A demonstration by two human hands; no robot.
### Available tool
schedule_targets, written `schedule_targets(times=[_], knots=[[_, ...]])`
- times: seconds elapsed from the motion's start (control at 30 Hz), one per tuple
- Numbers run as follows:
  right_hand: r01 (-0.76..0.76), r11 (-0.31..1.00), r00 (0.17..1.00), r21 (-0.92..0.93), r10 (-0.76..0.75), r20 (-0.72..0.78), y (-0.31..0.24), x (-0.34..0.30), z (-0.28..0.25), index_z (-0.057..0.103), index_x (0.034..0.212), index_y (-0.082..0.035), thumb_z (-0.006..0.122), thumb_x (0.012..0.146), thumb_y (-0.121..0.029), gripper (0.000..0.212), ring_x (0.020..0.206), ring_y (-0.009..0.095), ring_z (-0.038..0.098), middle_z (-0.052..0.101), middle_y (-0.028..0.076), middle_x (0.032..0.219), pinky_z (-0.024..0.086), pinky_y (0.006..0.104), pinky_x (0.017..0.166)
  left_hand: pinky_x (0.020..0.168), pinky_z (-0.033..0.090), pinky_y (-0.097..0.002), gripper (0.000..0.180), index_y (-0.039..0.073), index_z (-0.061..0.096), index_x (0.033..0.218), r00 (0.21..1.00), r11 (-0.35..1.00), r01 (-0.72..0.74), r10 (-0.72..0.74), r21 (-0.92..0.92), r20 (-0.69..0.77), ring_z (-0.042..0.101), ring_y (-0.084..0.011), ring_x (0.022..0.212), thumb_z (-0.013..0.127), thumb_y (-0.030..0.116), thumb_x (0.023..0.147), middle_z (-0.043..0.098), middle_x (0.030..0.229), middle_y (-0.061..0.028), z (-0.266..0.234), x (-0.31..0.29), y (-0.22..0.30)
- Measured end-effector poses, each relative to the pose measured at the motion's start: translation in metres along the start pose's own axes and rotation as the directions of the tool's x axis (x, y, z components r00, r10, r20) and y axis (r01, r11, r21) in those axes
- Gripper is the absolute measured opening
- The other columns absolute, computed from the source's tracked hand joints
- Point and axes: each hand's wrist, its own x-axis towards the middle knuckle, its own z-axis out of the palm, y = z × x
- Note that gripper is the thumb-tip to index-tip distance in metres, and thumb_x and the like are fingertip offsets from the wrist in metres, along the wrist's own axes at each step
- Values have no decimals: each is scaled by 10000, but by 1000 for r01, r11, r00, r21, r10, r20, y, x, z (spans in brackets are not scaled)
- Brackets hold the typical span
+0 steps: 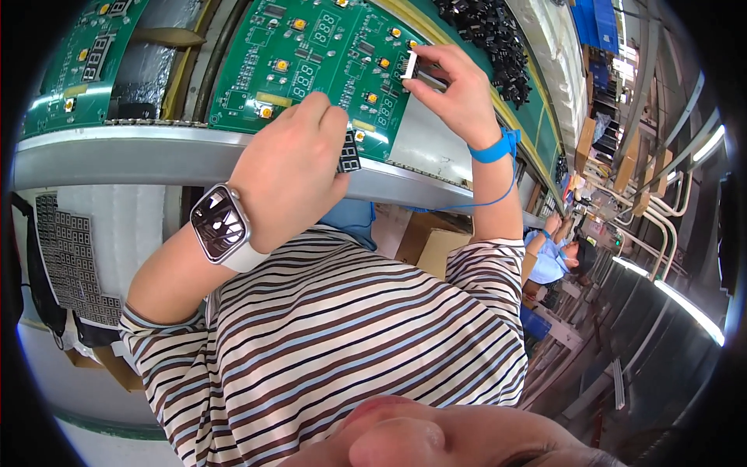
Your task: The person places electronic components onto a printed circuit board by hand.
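A green circuit board (257, 82) with yellow-topped buttons, small chips and digit displays lies in front of me. My left hand (292, 156), wearing a watch, is closed over its near edge. A black digit display (350, 152) sticks out from the fingers of that hand; whether more are in the palm is hidden. With thumb and index finger, my right hand (459, 93) pinches another digit display (411, 67) at the board's right edge. Its white side and thin pins show. A blue wrist strap (495, 148) with a cord circles my right wrist.
Another green board (58, 86) lies at the left. A metal rail (156, 159) runs along the near side. Black parts (490, 43) are heaped at the far right. Many digit displays (70, 257) stand in rows at lower left. A co-worker (551, 257) sits farther right.
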Motion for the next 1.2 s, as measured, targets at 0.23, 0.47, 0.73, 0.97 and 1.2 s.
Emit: schedule_targets(times=[0.23,0.47,0.73,0.97,1.2], knots=[[44,993,999,-112,-44,3,-4,0,0,626,1053,-21,762,705,-106,383,891,233,649,630,106,1004,533,305,781,745,489,-381,437,1,504,992,1000,999,4,-4,-44,2,573,-327,864,745,56,632,504,951,-149,0,0,-1],[-27,995,999,-95,30,25,-1,-2,1,631,1064,-30,783,686,-91,412,898,228,637,629,110,1046,527,298,782,727,512,-313,193,11,529,892,999,998,-35,34,44,20,567,-240,809,591,72,720,502,893,-120,1,0,-3],[-93,995,995,24,94,-16,7,-8,2,631,1091,-33,796,673,-63,450,953,216,616,625,108,1056,518,308,817,738,496,-341,452,-12,500,1007,998,1000,22,-23,12,66,537,-282,870,729,63,624,465,968,-125,5,-1,-1],[-91,996,996,21,91,-23,6,-9,3,633,1097,-32,797,679,-59,450,956,218,616,623,114,1064,522,311,820,729,493,-343,442,-13,502,1004,998,1000,29,-29,0,61,535,-278,857,722,62,628,462,961,-125,6,0,-1],[-95,995,995,24,95,-6,5,-8,2,639,1091,-36,799,675,-67,446,938,218,619,625,112,1054,523,305,798,725,494,-339,442,-12,503,1005,998,999,22,-23,32,54,542,-277,848,721,63,628,461,955,-123,6,-1,-2]])
